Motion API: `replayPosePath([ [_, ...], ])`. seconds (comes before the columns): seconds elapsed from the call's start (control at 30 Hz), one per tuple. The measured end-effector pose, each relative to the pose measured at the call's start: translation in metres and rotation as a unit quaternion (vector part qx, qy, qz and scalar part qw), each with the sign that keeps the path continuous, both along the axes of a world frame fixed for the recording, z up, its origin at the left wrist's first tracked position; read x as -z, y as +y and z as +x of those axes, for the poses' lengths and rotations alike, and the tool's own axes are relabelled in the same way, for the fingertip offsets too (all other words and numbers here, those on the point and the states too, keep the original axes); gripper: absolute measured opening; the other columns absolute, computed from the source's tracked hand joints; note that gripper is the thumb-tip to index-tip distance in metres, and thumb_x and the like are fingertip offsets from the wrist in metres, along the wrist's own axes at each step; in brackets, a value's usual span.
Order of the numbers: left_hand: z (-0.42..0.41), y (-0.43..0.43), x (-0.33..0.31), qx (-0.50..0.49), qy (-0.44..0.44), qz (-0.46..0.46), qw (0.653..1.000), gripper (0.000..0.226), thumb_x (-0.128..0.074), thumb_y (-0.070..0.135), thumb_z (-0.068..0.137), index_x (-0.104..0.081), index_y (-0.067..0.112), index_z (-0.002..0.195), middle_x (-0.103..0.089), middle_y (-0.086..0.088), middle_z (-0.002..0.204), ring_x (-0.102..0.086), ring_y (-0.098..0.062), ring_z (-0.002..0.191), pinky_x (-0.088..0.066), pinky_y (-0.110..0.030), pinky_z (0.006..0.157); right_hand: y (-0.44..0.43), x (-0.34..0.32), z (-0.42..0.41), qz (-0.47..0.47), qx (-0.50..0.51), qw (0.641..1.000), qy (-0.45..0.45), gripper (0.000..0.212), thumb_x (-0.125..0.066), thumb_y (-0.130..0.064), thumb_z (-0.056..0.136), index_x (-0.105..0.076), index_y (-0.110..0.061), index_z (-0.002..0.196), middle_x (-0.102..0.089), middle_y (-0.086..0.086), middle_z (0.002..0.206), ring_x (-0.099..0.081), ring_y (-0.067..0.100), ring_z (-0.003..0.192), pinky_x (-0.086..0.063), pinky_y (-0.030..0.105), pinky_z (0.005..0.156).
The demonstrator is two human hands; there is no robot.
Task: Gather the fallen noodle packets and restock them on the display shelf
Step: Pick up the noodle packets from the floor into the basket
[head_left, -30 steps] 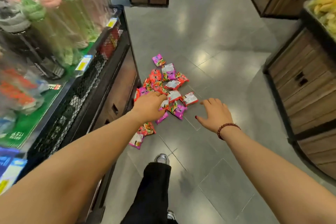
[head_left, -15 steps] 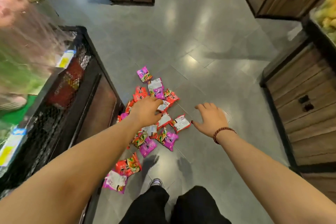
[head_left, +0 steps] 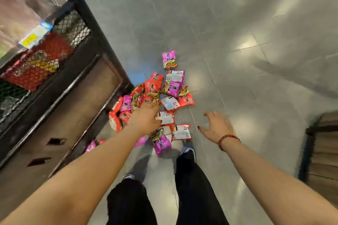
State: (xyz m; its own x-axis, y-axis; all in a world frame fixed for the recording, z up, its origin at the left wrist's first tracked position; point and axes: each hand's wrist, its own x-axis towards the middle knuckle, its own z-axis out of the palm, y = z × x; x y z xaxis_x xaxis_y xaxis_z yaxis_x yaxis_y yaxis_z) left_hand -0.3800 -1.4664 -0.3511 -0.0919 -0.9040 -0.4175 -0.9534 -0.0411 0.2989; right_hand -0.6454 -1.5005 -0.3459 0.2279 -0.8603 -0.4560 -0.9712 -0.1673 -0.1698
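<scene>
Leans lower than half a second ago, bringing the grey tiled floor (head_left: 237,42) closer and swinging the black wire-mesh display shelf (head_left: 86,16) up and left. Leaves the red and purple plastic noodle packets (head_left: 172,87) heaped on the floor at the shelf's foot, none gathered yet. Sets left hand (head_left: 146,118) over the heap, fingers pointing down, grip impossible to tell; hovers right hand (head_left: 217,128) just beside, fingers spread, empty. Looks poised to scoop.

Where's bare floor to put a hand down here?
Bare tiles lie right of the packet pile, around the right hand toward the wooden cabinet, and beyond the farthest pink packet. Crowded beside the shelf base, under the left hand.
</scene>
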Motion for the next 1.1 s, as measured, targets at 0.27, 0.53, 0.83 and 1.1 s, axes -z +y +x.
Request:
replayPosePath([
  [0.27, -0.023, -0.005, 0.082, -0.222, 0.067, 0.031, 0.972, 0.061, -0.046, 0.045, 0.076, -0.059, 0.011, 0.125, -0.063, -0.014, 0.116, -0.055, -0.036, 0.112, -0.05, -0.041, 0.086, -0.079, 0.087, -0.006, 0.084, -0.033, 0.995, -0.047, 0.051, -0.066, -0.032, 0.084, -0.053, -0.011, 0.128, -0.055, 0.013, 0.128, -0.046, 0.031, 0.121, -0.038, 0.036, 0.1],
  [0.53, -0.024, 0.027, 0.264, -0.429, 0.105, 0.091, 0.893, 0.055, -0.073, 0.029, 0.083, -0.056, 0.012, 0.132, -0.06, -0.013, 0.127, -0.053, -0.03, 0.121, -0.042, -0.032, 0.094, -0.096, 0.264, 0.017, 0.164, -0.017, 0.983, -0.078, 0.053, -0.072, -0.03, 0.079, -0.055, -0.014, 0.126, -0.057, 0.012, 0.126, -0.051, 0.03, 0.118, -0.043, 0.04, 0.1],
  [0.83, -0.034, 0.071, 0.48, -0.64, 0.184, 0.145, 0.732, 0.08, -0.075, 0.039, 0.081, -0.037, 0.016, 0.147, -0.04, -0.009, 0.148, -0.04, -0.027, 0.134, -0.036, -0.038, 0.11, -0.086, 0.48, 0.027, 0.19, -0.035, 0.979, -0.069, 0.059, -0.079, -0.029, 0.074, -0.054, -0.014, 0.126, -0.057, 0.011, 0.12, -0.054, 0.031, 0.112, -0.046, 0.04, 0.094],
  [1.1, -0.048, 0.087, 0.604, -0.699, 0.26, 0.159, 0.647, 0.088, -0.083, 0.055, 0.053, -0.053, 0.02, 0.128, -0.061, 0.006, 0.117, -0.06, -0.018, 0.109, -0.047, -0.034, 0.098, -0.084, 0.598, 0.023, 0.179, -0.094, 0.979, 0.001, 0.082, -0.087, -0.046, 0.057, -0.055, -0.02, 0.127, -0.058, 0.012, 0.122, -0.052, 0.034, 0.113, -0.041, 0.041, 0.094],
])
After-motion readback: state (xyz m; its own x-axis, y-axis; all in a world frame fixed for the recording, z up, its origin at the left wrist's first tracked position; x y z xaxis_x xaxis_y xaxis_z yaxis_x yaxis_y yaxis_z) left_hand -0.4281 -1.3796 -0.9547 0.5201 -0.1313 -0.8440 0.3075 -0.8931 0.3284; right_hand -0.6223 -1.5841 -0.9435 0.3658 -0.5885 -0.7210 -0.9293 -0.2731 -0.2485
